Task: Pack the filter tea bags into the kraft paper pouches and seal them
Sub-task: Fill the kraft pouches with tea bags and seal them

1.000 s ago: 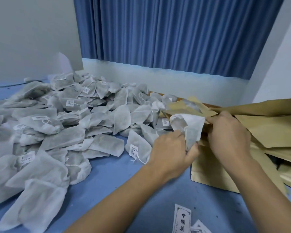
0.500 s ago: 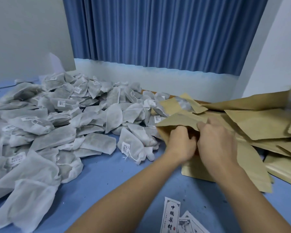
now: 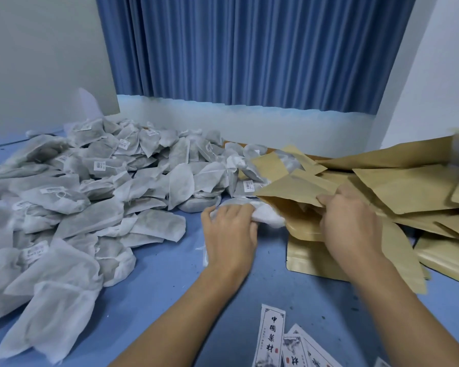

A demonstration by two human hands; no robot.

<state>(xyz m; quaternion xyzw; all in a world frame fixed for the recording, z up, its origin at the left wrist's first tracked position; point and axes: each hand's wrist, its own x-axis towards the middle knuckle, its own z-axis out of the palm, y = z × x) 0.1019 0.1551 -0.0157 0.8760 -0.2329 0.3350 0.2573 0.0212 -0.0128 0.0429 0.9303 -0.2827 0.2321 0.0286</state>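
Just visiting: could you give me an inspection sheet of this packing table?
Surface: blue tabletop, bare between the piles.
Job's things: heap of white filter tea bags at left; stack of flat brown kraft paper pouches at right; one open kraft pouch with a white tea bag at its mouth.
Clutter: printed paper labels at the near edge.
Hands: left hand grips the tea bag; right hand pinches the open pouch's flap.
Cables: nothing seen.
Surroundings: blue pleated curtain, white walls.
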